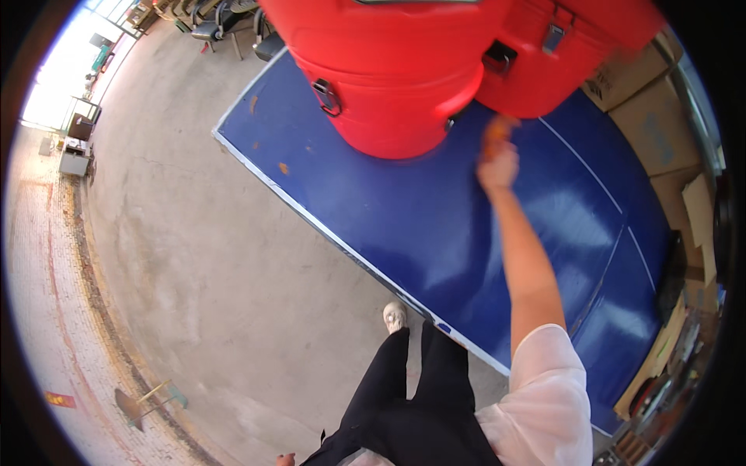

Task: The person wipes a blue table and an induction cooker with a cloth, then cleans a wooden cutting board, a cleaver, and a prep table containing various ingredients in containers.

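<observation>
My right hand (499, 169) reaches out over a blue table-tennis table (402, 221). Its fingers are closed on a small orange object (497, 133), too blurred to name. Just beyond that hand stands a round red plastic container (548, 76) with metal latches. A larger red plastic container (390, 87), with black and metal latches, stands beside it to the left, and the two overlap in view. Only a bit of my left hand (285, 459) shows at the bottom edge, low by my side. What its fingers are doing is hidden.
White edging (315, 218) borders the table close to my legs. Cardboard boxes (653, 116) are stacked beyond its right side. Black chairs (213, 29) stand at the upper left. A dustpan-like tool (131, 408) lies on the concrete floor (192, 262) near a brick strip.
</observation>
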Tool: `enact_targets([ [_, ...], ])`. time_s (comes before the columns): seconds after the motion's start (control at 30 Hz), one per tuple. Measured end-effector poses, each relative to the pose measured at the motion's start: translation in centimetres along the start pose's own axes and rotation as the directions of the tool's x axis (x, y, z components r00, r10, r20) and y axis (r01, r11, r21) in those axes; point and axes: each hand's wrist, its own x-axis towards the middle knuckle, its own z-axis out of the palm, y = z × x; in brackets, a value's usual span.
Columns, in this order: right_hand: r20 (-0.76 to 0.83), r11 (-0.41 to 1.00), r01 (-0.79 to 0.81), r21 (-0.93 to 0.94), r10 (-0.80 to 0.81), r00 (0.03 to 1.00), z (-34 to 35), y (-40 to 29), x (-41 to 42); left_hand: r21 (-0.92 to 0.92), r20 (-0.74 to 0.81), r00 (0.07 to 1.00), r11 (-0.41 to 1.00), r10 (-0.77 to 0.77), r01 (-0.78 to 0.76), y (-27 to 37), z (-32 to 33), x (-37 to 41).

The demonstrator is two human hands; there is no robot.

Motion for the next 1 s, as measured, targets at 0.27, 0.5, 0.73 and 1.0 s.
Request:
enact_targets([
  [0.27,0.235,0.609,0.583,0.538,-0.773,0.59,-4.7,-16.4,-27.3,-0.094,-0.221,0.878,0.887,0.425,-0.453,6.3,-0.7,5.5],
  [0.5,-0.048,0.973,0.21,-0.099,-0.216,0.975,-6.8,5.1,-8.7,-0.114,-0.134,0.803,0.796,0.581,-0.595,18.9,1.5,-5.1],
  [0.73,0.053,0.97,0.2,0.137,-0.208,0.977,-7.8,0.3,-13.5,-0.392,-0.015,0.763,0.699,0.646,-0.598,24.9,4.6,-9.6],
  [1.0,0.783,0.536,-0.652,0.537,-0.03,0.621,-14.6,-4.3,-22.2,-0.221,-0.008,0.11,0.106,0.994,-0.97,46.3,9.3,-28.9],
])
